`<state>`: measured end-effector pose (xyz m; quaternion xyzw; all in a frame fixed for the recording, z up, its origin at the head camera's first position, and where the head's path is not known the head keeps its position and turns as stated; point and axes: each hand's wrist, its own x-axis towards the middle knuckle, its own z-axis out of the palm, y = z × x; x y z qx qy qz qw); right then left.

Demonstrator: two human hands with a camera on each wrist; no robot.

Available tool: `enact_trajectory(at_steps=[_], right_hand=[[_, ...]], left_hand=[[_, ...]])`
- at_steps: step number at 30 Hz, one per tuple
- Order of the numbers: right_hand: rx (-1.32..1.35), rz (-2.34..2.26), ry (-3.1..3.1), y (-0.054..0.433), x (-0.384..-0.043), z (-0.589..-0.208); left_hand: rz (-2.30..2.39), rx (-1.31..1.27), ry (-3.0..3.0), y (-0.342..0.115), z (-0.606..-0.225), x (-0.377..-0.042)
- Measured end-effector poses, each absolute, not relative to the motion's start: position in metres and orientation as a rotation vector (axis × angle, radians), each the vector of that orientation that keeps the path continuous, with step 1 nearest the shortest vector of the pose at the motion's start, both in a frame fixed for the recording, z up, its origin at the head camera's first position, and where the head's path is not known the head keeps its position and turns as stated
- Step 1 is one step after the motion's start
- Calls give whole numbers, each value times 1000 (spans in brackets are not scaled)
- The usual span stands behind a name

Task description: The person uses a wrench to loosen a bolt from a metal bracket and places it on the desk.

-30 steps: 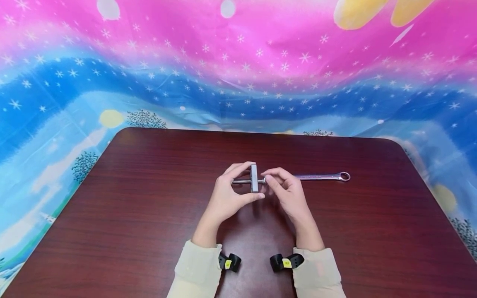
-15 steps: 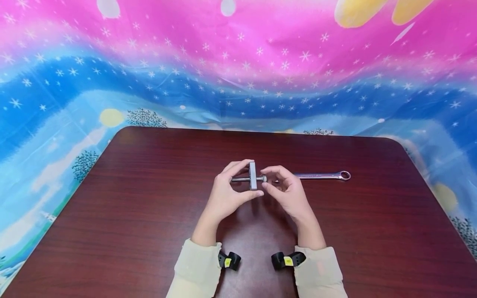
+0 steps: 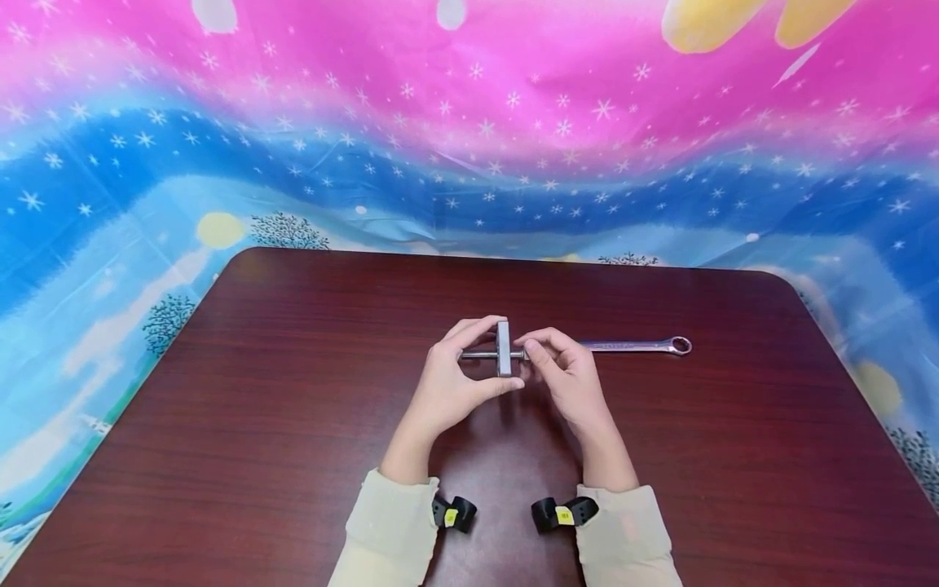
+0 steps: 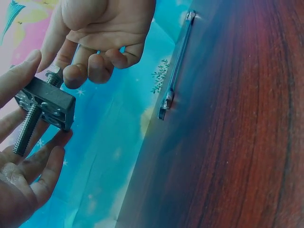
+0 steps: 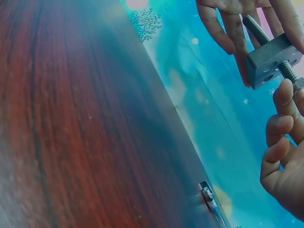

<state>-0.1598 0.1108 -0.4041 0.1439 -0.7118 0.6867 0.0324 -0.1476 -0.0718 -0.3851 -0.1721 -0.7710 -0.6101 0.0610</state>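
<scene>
In the head view my left hand (image 3: 447,379) holds a small grey metal block (image 3: 503,349) upright between thumb and fingers, above the table. A threaded bolt (image 3: 478,355) runs through the block, its free end pointing left toward the left palm. On the other side my right hand (image 3: 572,379) pinches the bolt's head with thumb and index finger, which mostly cover it. The left wrist view shows the long thread (image 4: 27,128) out of one face and the hex head (image 4: 55,71) at the opposite side. Holes mark the block's face (image 5: 270,57) in the right wrist view.
A combination wrench (image 3: 634,346) lies on the dark red-brown table (image 3: 257,391) just beyond the right hand, its ring end to the right. Behind the table hangs a colourful printed cloth (image 3: 469,163). Black wrist cameras (image 3: 460,514) sit at both cuffs.
Half a second ago the right thumb and index were spread off the bolt head; now they pinch it again, as one second ago. The block has shifted slightly right.
</scene>
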Motion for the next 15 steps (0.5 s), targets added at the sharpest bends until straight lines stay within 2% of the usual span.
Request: enact_trajectory(at_steps=[10,15], right_hand=[[600,2037,-2222,117,-159,-404],[533,2064,-2251,118,-159,-406]], left_hand=[[-1835,-495,-2332,-73,-386,-149],[-1858,-497,-2334,-73,-387,-148]])
